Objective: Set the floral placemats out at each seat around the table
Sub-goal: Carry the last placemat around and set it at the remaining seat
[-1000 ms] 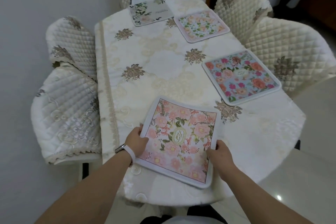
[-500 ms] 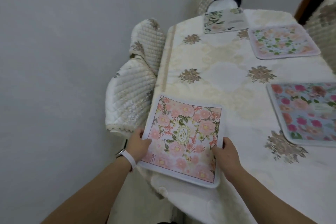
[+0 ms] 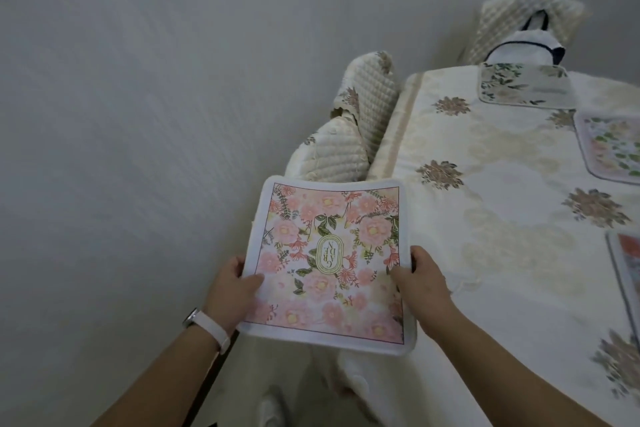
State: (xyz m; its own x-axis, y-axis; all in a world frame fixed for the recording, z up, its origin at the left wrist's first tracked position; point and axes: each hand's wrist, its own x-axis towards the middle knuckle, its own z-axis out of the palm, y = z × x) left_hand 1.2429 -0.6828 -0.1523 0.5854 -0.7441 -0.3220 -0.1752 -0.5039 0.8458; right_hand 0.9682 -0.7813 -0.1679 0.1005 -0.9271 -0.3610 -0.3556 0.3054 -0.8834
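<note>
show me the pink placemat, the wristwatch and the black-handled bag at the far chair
pink placemat (image 3: 332, 263): head view, on the oval label at its middle
wristwatch (image 3: 191, 317): head view, on the watch face at the left wrist
black-handled bag (image 3: 519, 50): head view, on its white body below the handles

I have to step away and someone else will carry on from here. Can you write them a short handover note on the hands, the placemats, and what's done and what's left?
Left hand: gripping the left edge of the pink floral placemat.
Right hand: gripping its right edge.
The pink mat is held up over the table's left near corner, partly past the table edge, not laid down.
Done: a green-leaf placemat lies at the far end, a pale floral placemat and a blue-edged placemat lie along the right side, both cut off by the frame.
Left: set the pink mat at a seat, probably by the quilted chairs on the left.
</note>
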